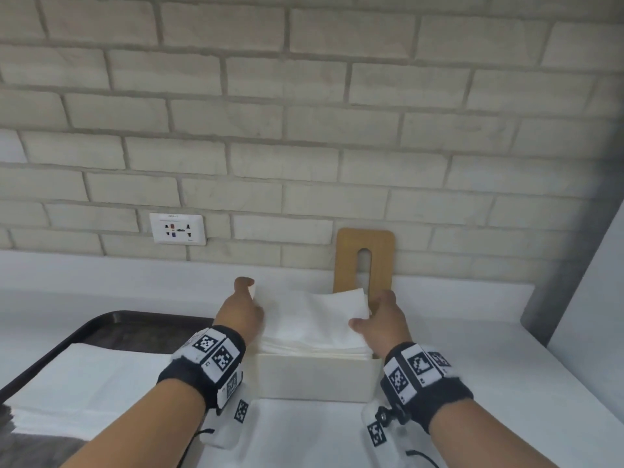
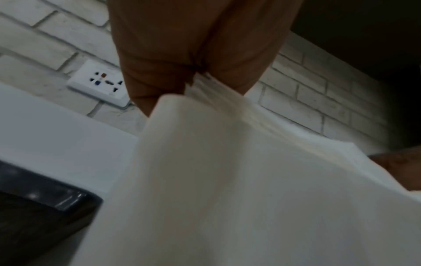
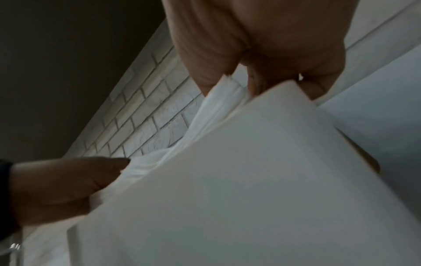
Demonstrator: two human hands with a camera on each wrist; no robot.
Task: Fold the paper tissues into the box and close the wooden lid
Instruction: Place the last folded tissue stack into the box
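Note:
A thick stack of white paper tissues (image 1: 314, 319) sits in the top of the open white box (image 1: 314, 376) and bulges above its rim. My left hand (image 1: 248, 298) grips the stack's left edge, and in the left wrist view its fingers (image 2: 159, 75) pinch the layered tissues (image 2: 218, 97) above the box wall (image 2: 205, 180). My right hand (image 1: 371, 315) holds the right edge with the thumb on top. In the right wrist view the tissue edge (image 3: 218, 100) sits between thumb and fingers (image 3: 257, 82). The wooden lid (image 1: 364, 261), with a slot, leans upright against the wall behind the box.
A dark tray (image 1: 111, 319) at the left carries more flat white tissues (image 1: 84, 383). A wall socket (image 1: 178, 228) is set in the brick wall. The white counter runs to a grey wall corner (image 1: 557, 282) on the right.

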